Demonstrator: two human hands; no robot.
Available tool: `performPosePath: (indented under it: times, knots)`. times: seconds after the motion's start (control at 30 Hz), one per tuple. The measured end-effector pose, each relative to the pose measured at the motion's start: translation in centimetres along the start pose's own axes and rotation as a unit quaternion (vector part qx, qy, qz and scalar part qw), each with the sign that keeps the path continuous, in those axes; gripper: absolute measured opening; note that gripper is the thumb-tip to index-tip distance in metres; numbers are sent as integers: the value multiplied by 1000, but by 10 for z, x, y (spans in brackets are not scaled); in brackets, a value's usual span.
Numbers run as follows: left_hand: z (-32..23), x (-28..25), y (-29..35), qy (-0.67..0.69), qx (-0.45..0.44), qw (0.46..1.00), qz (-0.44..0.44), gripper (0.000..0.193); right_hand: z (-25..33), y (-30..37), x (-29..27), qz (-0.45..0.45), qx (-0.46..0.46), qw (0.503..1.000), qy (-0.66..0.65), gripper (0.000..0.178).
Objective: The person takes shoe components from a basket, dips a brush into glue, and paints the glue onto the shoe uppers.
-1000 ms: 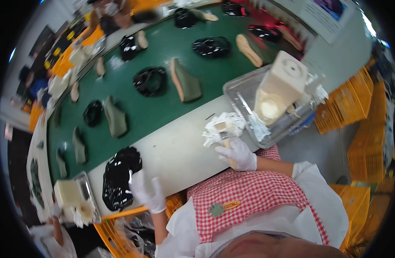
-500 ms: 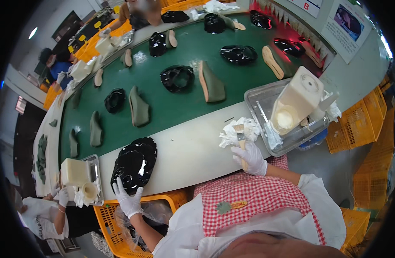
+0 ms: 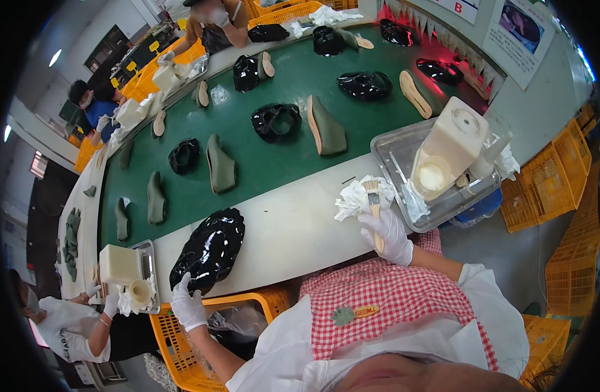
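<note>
Holding a brush (image 3: 374, 208) by its pale wooden handle, the right hand (image 3: 392, 240) in a white glove has its fingers closed around it. The brush hairs point away from the person, over a crumpled white cloth (image 3: 352, 198) on the white table edge (image 3: 300, 225). The left hand (image 3: 189, 306), in a white glove too, touches the near end of a pile of shiny black pieces (image 3: 211, 248); from where I stand, I cannot tell if it is gripping them. That pile sits on the white edge, left of the brush. Near the right hand is a shiny tray (image 3: 392, 158). In it, a big pale jug (image 3: 455, 130) leans beside a round cup (image 3: 433, 178) with creamy white stuff inside. Another tray (image 3: 147, 253), past the black pile, holds a pale box-like jug (image 3: 119, 265) and a small round cup (image 3: 141, 294). Below the left arm is a yellow basket (image 3: 272, 300) with a see-through bag (image 3: 240, 320) and something dark in it. More yellow crates (image 3: 541, 183) stand at the right.
</note>
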State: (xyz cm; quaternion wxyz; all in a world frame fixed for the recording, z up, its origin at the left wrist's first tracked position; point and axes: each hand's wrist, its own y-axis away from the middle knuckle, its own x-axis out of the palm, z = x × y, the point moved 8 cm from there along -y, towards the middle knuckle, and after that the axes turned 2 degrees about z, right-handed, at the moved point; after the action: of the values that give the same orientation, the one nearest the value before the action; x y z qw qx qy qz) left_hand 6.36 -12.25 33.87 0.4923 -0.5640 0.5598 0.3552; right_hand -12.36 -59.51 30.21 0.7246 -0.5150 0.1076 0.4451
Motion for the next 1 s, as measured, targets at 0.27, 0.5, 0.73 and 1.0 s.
performPosePath:
  times: [0.27,0.5,0.73,1.0]
  knots:
    - [-18,-16,-8,-6,52,996,-67,52,7,-6,-15,-12,-10,999,28,45]
    - [3,0,-7,-55,20,996,-69,49,8,-3,-16,-24,-28,999,14,47]
    - [-33,-55,-4,-93,117,964,-222,46,5,-5,-12,-13,-21,999,25,48]
    - [-128,-75,-9,268,153,936,-171,28,22,-44,-36,-26,-29,998,51,55]
